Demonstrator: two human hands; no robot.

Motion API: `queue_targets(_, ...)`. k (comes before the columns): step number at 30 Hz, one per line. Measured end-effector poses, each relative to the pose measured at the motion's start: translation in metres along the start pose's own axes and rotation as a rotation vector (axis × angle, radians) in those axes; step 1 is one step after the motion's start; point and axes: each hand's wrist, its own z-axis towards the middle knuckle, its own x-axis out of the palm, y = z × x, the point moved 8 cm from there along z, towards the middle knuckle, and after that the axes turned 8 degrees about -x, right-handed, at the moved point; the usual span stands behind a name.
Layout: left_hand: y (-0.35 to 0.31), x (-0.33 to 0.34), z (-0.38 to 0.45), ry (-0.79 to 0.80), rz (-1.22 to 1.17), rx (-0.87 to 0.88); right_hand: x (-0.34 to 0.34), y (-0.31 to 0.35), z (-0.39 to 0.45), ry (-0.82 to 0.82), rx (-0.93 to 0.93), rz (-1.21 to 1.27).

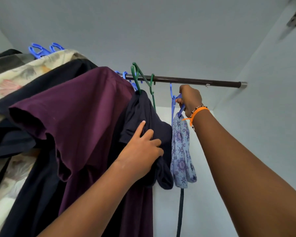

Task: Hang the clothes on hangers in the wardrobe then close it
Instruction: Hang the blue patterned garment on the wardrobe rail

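1. up inside the wardrobe (pixel 272 100), looking along the dark rail (pixel 195 81); clothes crowd its left end, the right end is bare
2. right hand (pixel 190 100) is raised just under the rail, fingers curled tight round a blue hanger (pixel 173 100); the hanger's hook sits below the rail, whether it touches i cannot tell
3. a pale blue floral garment (pixel 181 151) dangles from that hanger, beside the wrist with its orange band (pixel 199 111)
4. left hand (pixel 142 151) presses on the navy shirt (pixel 143 113), fingers bent into the cloth and bunching it; that shirt hangs from a green hanger (pixel 135 74) hooked on the rail
5. a maroon shirt (pixel 85 108) sits just left of it; further left, black and cream printed clothes (pixel 15 79) on blue hangers
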Motion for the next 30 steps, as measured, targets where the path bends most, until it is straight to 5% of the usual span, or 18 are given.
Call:
queue_targets(7, -0.007, 0.003, 0.003, 0.101, 0.042, 0.017, 0.013, 0.02, 0.015, 0.0, -0.016, -0.088)
queue_targets(14, -0.011, 0.002, 0.006, 0.13, 0.066, 0.036, 0.012, 0.032, 0.012, 0.033, 0.005, 0.079)
queue_targets(22, -0.026, -0.015, 0.013, 0.054, -0.007, 0.037, 0.063, 0.066, -0.031, 0.343, 0.126, 0.212)
queue_targets(30, -0.033, -0.028, -0.003, 0.057, -0.094, 0.032, 0.041, 0.057, -0.052, 0.282, 0.108, 0.052)
